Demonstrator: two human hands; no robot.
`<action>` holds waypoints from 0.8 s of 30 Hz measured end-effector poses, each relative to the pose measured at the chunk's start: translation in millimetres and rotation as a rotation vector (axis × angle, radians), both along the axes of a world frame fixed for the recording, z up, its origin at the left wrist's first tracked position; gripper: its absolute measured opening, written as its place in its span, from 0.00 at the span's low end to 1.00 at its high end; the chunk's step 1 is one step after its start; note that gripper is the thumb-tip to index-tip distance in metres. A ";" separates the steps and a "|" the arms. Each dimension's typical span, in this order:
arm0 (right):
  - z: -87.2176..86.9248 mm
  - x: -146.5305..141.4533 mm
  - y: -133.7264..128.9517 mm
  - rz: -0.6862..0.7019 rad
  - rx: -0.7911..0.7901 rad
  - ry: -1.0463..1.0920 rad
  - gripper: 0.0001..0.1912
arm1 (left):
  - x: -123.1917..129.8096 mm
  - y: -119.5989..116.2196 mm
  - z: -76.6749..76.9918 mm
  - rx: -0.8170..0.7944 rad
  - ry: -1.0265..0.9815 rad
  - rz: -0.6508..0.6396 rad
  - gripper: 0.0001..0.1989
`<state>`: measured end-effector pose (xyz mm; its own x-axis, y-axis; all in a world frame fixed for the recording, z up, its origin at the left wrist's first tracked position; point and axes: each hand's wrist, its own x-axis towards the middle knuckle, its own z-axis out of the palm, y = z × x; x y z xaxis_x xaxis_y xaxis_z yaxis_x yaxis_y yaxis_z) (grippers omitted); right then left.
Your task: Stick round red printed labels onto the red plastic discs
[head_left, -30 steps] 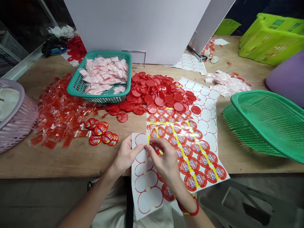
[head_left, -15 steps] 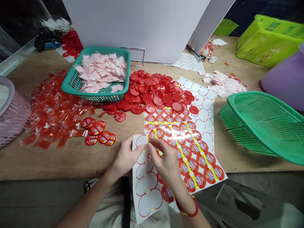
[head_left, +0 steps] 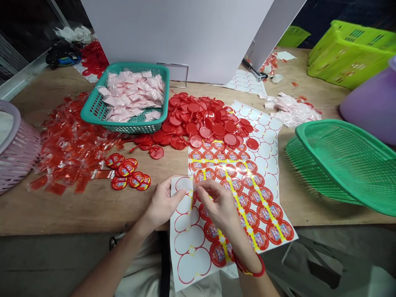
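A wooden table (head_left: 93,212) carries printed sheets (head_left: 250,196), red discs (head_left: 218,129), packets (head_left: 74,148) and a teal basket (head_left: 126,125).

Discs (head_left: 194,108), height unclear, block beyond sheet (head_left: 230,208); near-left tabletop (head_left: 123,210) is passable.

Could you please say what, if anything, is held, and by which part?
Left hand holds the sticker sheet near its upper left corner; right hand: unclear.

Through the head camera I see a white sticker sheet (head_left: 247,214) aslant across the front edge of the wooden table (head_left: 139,214), its near left part hanging past that edge. Its far end overlaps a second sheet (head_left: 266,163). Glossy red round stickers (head_left: 269,211) with small multicoloured print, joined by yellow bands, cover its middle and right; down its left side I make out bare white circles (head_left: 194,266) ringed in red.
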<state>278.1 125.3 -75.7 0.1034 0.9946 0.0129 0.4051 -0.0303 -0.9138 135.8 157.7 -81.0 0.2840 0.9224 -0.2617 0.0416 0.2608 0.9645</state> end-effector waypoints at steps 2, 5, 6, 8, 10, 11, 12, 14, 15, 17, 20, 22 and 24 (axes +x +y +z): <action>-1.6 -0.3 0.5 -0.012 0.002 -0.015 0.08 | 0.8 1.4 -0.4 0.010 -0.001 0.023 0.10; -3.5 -1.7 1.2 -0.038 0.035 -0.105 0.07 | 1.8 3.2 -1.9 0.003 -0.002 0.021 0.14; -4.2 -2.0 1.4 -0.053 0.036 -0.126 0.07 | 1.9 3.5 -2.7 -0.009 -0.002 0.018 0.14; -5.4 -2.6 1.6 -0.068 0.019 -0.127 0.07 | 1.9 3.9 -4.6 -0.022 0.004 0.018 0.15; -6.7 -3.8 1.9 -0.049 0.015 -0.120 0.07 | 1.6 4.0 -6.3 -0.010 0.018 0.024 0.16; -7.3 -4.6 2.2 -0.034 0.029 -0.132 0.07 | 1.3 4.0 -7.1 0.000 0.025 0.024 0.17; -8.0 -5.3 2.7 -0.022 0.051 -0.153 0.07 | 1.1 4.1 -7.8 0.007 0.031 0.022 0.17; -9.3 -5.4 4.3 -0.030 0.082 -0.192 0.06 | 0.2 4.7 -9.8 0.004 0.035 0.011 0.18; -10.0 -4.2 5.3 -0.047 0.077 -0.194 0.07 | -0.3 5.4 -11.4 -0.002 0.038 0.001 0.18; -11.5 1.9 7.2 -0.084 0.036 -0.152 0.08 | -1.8 8.2 -15.7 0.004 0.082 -0.005 0.20; -13.8 17.4 8.0 -0.163 0.005 -0.074 0.09 | -4.5 14.1 -21.0 0.138 0.337 0.050 0.21; -14.9 26.7 6.0 -0.242 0.062 -0.096 0.09 | -5.9 16.5 -19.2 0.325 0.572 0.117 0.22; -15.7 31.2 1.9 -0.291 0.217 -0.233 0.07 | -6.0 15.8 -12.0 0.514 0.727 0.181 0.19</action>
<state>309.3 127.2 -91.4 0.3492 0.8959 0.2746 0.6040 0.0088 -0.7969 129.8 173.5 -93.0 0.0489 0.9894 0.1368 0.6861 -0.1328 0.7153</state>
